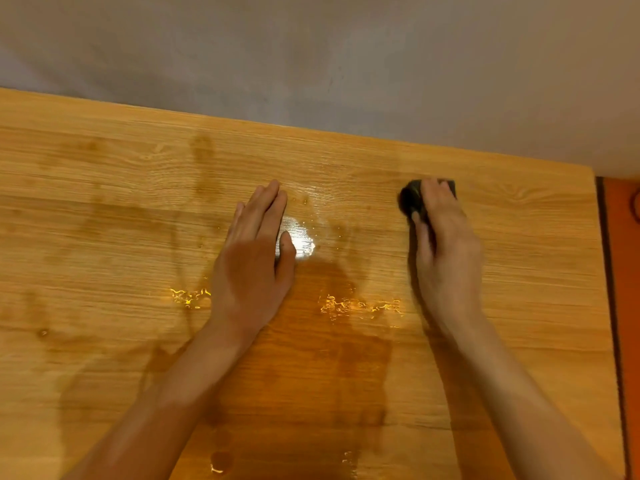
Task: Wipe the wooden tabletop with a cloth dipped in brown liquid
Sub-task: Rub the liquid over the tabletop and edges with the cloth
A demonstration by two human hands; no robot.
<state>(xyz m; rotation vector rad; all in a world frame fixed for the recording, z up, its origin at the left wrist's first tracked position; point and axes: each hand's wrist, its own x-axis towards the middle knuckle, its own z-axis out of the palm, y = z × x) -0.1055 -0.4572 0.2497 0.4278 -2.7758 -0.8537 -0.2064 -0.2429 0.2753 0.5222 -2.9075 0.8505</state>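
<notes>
The wooden tabletop (104,209) fills the view, with brown streaks and wet patches across it. A glossy wet area (360,306) lies between my hands. My left hand (256,258) rests flat on the wood near the middle, fingers straight and together, holding nothing. My right hand (446,244) presses down on a dark, wadded cloth (412,199) at the far right of the table. Only the cloth's front and left edge show from under my fingers. The right hand looks slightly blurred.
A grey wall (311,57) runs along the table's far edge. The table's right edge (602,271) meets a dark strip and an orange floor (628,306). Small brown drops (220,460) sit near the front edge.
</notes>
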